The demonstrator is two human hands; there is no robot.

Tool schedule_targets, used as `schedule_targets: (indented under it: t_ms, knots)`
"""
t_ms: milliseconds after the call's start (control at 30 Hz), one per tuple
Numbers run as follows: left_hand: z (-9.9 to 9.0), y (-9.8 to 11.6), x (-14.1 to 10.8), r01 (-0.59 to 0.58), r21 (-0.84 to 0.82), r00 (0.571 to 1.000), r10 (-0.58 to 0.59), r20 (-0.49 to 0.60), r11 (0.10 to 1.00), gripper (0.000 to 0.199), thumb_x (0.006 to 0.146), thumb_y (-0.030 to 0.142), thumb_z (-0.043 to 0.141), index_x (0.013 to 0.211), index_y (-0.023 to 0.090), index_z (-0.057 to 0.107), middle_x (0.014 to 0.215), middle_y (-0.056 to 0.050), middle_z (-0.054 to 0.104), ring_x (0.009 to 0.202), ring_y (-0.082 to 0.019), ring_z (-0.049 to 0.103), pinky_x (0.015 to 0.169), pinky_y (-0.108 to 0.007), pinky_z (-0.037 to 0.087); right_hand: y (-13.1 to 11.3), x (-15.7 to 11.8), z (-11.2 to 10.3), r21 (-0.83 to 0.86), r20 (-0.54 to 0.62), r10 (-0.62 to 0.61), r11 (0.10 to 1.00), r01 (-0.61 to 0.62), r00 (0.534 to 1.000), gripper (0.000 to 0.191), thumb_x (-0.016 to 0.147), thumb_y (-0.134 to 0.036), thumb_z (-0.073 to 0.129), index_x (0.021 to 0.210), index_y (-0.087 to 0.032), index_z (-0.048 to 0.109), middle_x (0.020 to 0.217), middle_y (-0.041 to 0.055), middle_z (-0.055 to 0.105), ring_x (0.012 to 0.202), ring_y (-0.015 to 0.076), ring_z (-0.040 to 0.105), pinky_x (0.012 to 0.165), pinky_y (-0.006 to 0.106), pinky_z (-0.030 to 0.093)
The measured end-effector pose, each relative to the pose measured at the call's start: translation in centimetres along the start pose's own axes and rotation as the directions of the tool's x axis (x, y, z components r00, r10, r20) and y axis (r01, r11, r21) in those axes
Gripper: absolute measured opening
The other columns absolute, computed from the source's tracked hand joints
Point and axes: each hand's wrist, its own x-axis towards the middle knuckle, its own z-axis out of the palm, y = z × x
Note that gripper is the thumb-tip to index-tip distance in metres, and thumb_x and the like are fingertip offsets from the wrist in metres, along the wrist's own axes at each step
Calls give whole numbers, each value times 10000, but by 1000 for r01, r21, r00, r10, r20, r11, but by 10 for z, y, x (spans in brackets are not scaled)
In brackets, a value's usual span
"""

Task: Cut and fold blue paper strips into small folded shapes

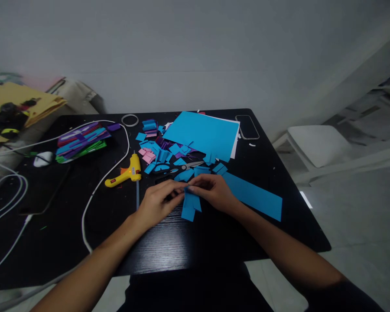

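Note:
Between both hands, near the table's front, a folded blue paper piece (pixel 190 206) hangs with its lower ends spread apart. My left hand (pixel 160 197) pinches its top from the left. From the right, my right hand (pixel 214 188) grips the same top edge with thumb and fingers. Just beyond the hands lie scissors (pixel 191 165), partly covered by small cut blue paper pieces (pixel 162 155). A long blue paper strip (pixel 255 195) runs out to the right, beside my right wrist. To the left of my left hand rests a yellow hot glue gun (pixel 128 172) with a glue stick in it.
Blue sheets (pixel 203 132) lie over white paper at the back. A phone (pixel 247 127) sits at the back right, a tape ring (pixel 130 120) at the back left. A white cable (pixel 91 199) loops past a colourful paper stack (pixel 81 141). A white stool (pixel 318 143) stands right.

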Motion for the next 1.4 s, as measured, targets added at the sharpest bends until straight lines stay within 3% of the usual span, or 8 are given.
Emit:
schedule_targets:
  t_ms: [567,1400]
  knots:
    - [1,-1,-1,25,-30,1000,-25,-9,999,213,931,154,660,1135,181,713,859,-37,726,713,-125,685,665,-223,587,-3,-1,0,-6,18,10,1000,-10,1000,212,812,-419,815,909,-237,773,890,24,782,838,196,739,803,358,597]
    - [2,-5,-2,-8,-25,1000,8,5,1000,293,928,146,682,1218,184,709,947,-74,754,777,-147,709,700,-242,592,2,0,-1,67,29,-12,998,10,999,243,799,-349,832,963,-217,712,915,22,744,857,173,716,844,351,584]
